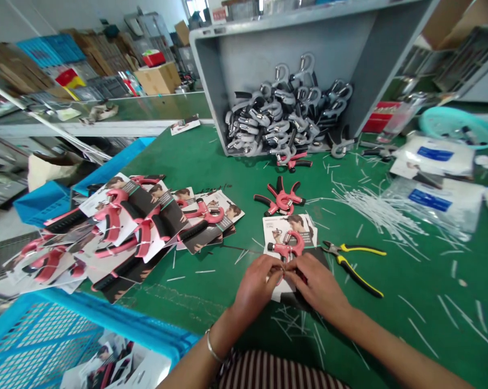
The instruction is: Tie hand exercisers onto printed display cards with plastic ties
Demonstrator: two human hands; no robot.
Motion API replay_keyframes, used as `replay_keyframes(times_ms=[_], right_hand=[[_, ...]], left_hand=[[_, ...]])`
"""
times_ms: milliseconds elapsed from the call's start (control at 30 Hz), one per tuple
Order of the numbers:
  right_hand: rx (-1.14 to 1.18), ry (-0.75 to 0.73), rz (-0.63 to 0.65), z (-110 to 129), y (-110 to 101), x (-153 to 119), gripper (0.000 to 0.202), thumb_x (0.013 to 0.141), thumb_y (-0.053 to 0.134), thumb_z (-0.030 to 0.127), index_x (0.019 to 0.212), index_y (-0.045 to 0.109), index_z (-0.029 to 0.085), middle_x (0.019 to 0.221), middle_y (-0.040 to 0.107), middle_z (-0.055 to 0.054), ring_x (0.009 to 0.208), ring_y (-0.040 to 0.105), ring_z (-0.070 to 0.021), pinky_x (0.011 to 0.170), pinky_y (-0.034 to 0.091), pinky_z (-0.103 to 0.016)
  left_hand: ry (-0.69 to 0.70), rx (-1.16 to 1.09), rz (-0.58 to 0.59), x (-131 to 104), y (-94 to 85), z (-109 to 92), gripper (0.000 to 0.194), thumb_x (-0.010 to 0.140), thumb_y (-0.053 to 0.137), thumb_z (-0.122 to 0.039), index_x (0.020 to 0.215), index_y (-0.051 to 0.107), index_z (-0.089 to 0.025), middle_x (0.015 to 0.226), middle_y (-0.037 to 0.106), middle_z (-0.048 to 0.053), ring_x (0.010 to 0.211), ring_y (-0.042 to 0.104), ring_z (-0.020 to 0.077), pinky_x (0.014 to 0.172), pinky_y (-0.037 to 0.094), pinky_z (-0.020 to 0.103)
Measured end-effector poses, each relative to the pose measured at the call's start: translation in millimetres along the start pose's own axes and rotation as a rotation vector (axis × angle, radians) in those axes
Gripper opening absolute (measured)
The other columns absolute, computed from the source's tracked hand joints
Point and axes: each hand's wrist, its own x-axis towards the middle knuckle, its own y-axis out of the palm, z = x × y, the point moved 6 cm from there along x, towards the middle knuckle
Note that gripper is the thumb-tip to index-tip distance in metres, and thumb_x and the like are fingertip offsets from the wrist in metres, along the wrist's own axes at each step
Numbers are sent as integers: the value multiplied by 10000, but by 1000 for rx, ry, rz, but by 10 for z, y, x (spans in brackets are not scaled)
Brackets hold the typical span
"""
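Directly in front of me a pink and black hand grip strengthener (pixel 293 246) lies on a printed backing card (pixel 270 230). Over the lower part of this card, my left hand (pixel 259 281) and my right hand (pixel 314 278) meet fingertip to fingertip. Both are closed in a pinch; whatever small thing sits between the fingers is too hidden to make out. To the right of my right hand lie yellow and black cutting pliers (pixel 351 262), jaws toward the card. Just beyond the card rest loose pink strengtheners (pixel 283 201).
Carded strengtheners (pixel 122 216) are heaped at left, above a blue crate (pixel 147 329). A grey bin (pixel 205 81) on its side holds many grey strengtheners (pixel 276 119). White cable ties (pixel 377 210) lie bundled and scattered at right, near plastic bags (pixel 450 216) and a turquoise basin (pixel 438 116).
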Motion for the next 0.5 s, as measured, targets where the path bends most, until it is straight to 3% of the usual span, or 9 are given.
replay_keyframes(times_ms=[233,500], right_hand=[[-135,-96,87,103,-71,-23,165,992,459,218,907,597,188,897,636,-86,887,548,-246,813,466,-395],[-193,-117,121,112,-77,9,197,992,454,223,866,600,186,884,629,-95,866,554,-243,789,480,-378]], left_hand=[[-117,-188,-67,1,-116,57,87,831,648,-131,891,648,-195,866,674,9,793,623,147,774,489,262],[-107,-188,-12,18,-84,34,119,837,641,-126,933,650,-197,863,662,10,783,625,146,774,494,264]])
